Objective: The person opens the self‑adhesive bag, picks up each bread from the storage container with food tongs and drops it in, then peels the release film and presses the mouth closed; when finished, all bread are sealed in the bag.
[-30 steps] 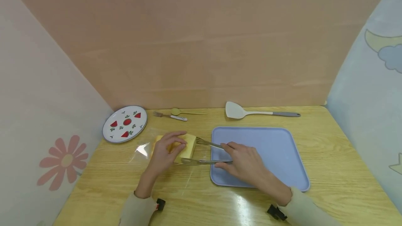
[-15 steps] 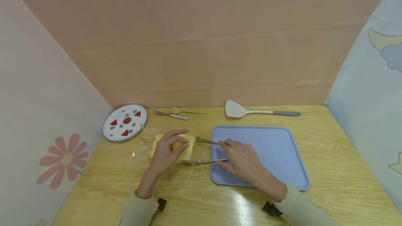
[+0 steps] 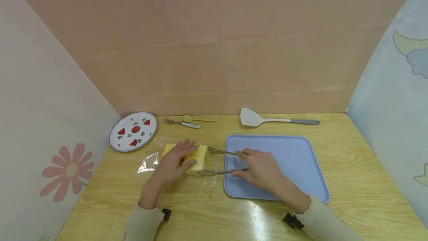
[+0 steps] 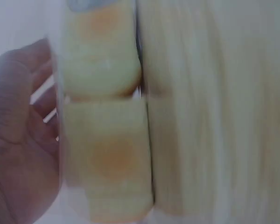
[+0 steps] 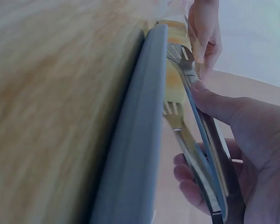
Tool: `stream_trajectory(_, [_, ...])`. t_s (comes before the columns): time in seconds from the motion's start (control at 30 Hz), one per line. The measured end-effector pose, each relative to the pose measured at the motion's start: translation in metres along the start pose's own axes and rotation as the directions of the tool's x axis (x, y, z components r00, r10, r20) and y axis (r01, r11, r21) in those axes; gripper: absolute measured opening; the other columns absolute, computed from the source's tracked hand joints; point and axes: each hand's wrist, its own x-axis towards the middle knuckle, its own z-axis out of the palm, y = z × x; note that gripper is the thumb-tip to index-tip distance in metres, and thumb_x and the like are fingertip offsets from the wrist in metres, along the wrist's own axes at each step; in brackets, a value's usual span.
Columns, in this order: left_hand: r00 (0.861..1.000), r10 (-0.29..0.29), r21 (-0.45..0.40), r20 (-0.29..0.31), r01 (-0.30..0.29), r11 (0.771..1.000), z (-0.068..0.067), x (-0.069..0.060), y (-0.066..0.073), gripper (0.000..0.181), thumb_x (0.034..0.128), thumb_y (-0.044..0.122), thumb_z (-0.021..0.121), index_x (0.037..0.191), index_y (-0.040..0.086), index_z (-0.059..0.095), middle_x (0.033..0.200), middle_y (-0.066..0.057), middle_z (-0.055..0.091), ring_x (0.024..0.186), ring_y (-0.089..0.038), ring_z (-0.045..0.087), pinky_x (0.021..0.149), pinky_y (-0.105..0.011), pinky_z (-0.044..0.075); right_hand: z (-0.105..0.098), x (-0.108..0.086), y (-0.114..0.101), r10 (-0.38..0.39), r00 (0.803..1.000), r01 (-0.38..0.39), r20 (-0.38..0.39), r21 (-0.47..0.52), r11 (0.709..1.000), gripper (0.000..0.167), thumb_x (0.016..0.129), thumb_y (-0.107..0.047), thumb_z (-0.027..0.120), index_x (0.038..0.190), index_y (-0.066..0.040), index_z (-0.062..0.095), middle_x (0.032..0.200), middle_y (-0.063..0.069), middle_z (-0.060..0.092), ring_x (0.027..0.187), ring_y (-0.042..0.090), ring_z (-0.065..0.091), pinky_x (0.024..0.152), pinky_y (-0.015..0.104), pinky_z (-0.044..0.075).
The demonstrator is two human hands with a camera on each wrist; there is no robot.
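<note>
Tongs (image 3: 222, 172) standing at the bread (image 3: 198, 159), left hand (image 3: 171, 164) spreading over it.
The bread is lying on the table (image 3: 234, 220), left of the tray (image 3: 284, 153), clear film (image 3: 148, 163) spreading around it; the work is looking partway at most, the 2 forked ends sitting by its right end, not yet lifting it. The right hand (image 3: 262, 168) is pinching the tongs between thumb and fingers; the left is holding its fingers extended, and whether it is touching the bread, I cannot tell. Against 0.5 s ago, its thumb and forefinger are standing wider apart, and the near fork end is sitting slightly farther right.
</note>
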Motion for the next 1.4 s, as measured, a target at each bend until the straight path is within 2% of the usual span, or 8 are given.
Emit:
stream_trajectory(0.17, [0.995, 0.061, -0.030, -0.078, -0.064, 0.997, 0.011, 0.001, -0.006, 0.035, 0.1094, 0.026, 0.074, 0.140, 0.009, 0.077, 0.154, -0.016, 0.066, 0.151, -0.039, 0.055, 0.131, -0.050, 0.036, 0.003, 0.001, 0.003, -0.022, 0.999, 0.022, -0.038, 0.009, 1.000, 0.071, 0.080, -0.058, 0.096, 0.130, -0.010, 0.081, 0.114, 0.004, 0.081, 0.085, 0.022, 0.078, 0.055, 0.031, 0.057])
stream_trajectory(0.33, [0.985, 0.013, -0.073, -0.173, -0.026, 0.997, 0.012, 0.006, 0.006, 0.015, 0.0979, 0.006, 0.085, 0.113, 0.004, 0.087, 0.135, -0.016, 0.078, 0.138, -0.043, 0.066, 0.119, -0.057, 0.047, 0.004, 0.002, 0.003, -0.029, 0.999, 0.030, -0.038, 0.033, 0.999, 0.072, 0.078, -0.058, 0.096, 0.131, -0.011, 0.081, 0.115, 0.003, 0.081, 0.086, 0.021, 0.078, 0.057, 0.031, 0.057])
stream_trajectory(0.5, [0.946, -0.046, -0.161, -0.321, -0.006, 0.987, 0.016, 0.011, 0.014, 0.010, 0.0977, 0.000, 0.083, 0.106, 0.003, 0.086, 0.120, -0.015, 0.083, 0.126, -0.041, 0.074, 0.116, -0.054, 0.051, 0.005, 0.002, -0.001, -0.019, 1.000, 0.020, -0.014, 0.061, 0.998, 0.070, 0.082, -0.058, 0.094, 0.131, -0.010, 0.081, 0.113, 0.002, 0.081, 0.085, 0.020, 0.078, 0.056, 0.030, 0.057])
stream_trajectory(0.6, [0.926, -0.100, -0.222, -0.364, 0.018, 0.975, 0.017, 0.012, 0.019, 0.010, 0.0984, 0.000, 0.083, 0.108, 0.001, 0.086, 0.119, -0.016, 0.083, 0.122, -0.041, 0.076, 0.107, -0.050, 0.058, 0.006, 0.001, -0.005, -0.025, 1.000, 0.024, 0.007, 0.071, 0.997, 0.068, 0.085, -0.058, 0.092, 0.131, -0.009, 0.081, 0.112, 0.001, 0.080, 0.081, 0.019, 0.076, 0.056, 0.028, 0.055])
stream_trajectory(0.73, [0.945, -0.092, -0.186, -0.314, 0.033, 0.982, 0.018, 0.011, 0.018, 0.011, 0.1002, 0.007, 0.082, 0.110, 0.003, 0.086, 0.124, -0.016, 0.082, 0.123, -0.039, 0.076, 0.099, -0.049, 0.064, 0.008, 0.001, -0.005, -0.044, 0.999, 0.042, 0.029, 0.068, 0.997, 0.070, 0.086, -0.060, 0.090, 0.131, -0.007, 0.080, 0.109, 0.001, 0.078, 0.075, 0.015, 0.072, 0.052, 0.024, 0.050])
stream_trajectory(0.87, [0.965, -0.041, -0.095, -0.260, 0.017, 0.995, 0.018, 0.009, 0.016, 0.012, 0.1010, 0.009, 0.082, 0.112, 0.006, 0.086, 0.127, -0.015, 0.081, 0.125, -0.038, 0.075, 0.105, -0.056, 0.061, 0.009, -0.001, -0.004, -0.059, 0.998, 0.058, 0.021, 0.062, 0.996, 0.072, 0.086, -0.062, 0.089, 0.131, -0.007, 0.081, 0.108, 0.002, 0.079, 0.072, 0.014, 0.070, 0.049, 0.022, 0.045])
stream_trajectory(1.2, [0.961, -0.055, -0.110, -0.272, 0.025, 0.994, 0.015, 0.012, 0.021, 0.012, 0.1006, 0.004, 0.081, 0.111, 0.005, 0.086, 0.125, -0.014, 0.082, 0.122, -0.039, 0.077, 0.104, -0.061, 0.060, 0.009, -0.002, -0.004, -0.065, 0.998, 0.064, 0.016, 0.085, 0.994, 0.071, 0.086, -0.063, 0.089, 0.131, -0.009, 0.081, 0.110, 0.001, 0.080, 0.074, 0.015, 0.073, 0.049, 0.021, 0.045])
stream_trajectory(1.4, [0.984, -0.012, -0.052, -0.176, 0.002, 0.999, 0.012, 0.007, 0.014, 0.017, 0.1043, 0.011, 0.077, 0.119, 0.004, 0.083, 0.133, -0.018, 0.078, 0.130, -0.042, 0.071, 0.115, -0.063, 0.052, 0.006, -0.001, -0.004, -0.031, 0.998, 0.028, 0.054, 0.056, 0.998, 0.077, 0.083, -0.066, 0.091, 0.133, -0.009, 0.080, 0.112, 0.001, 0.079, 0.077, 0.015, 0.072, 0.050, 0.022, 0.046])
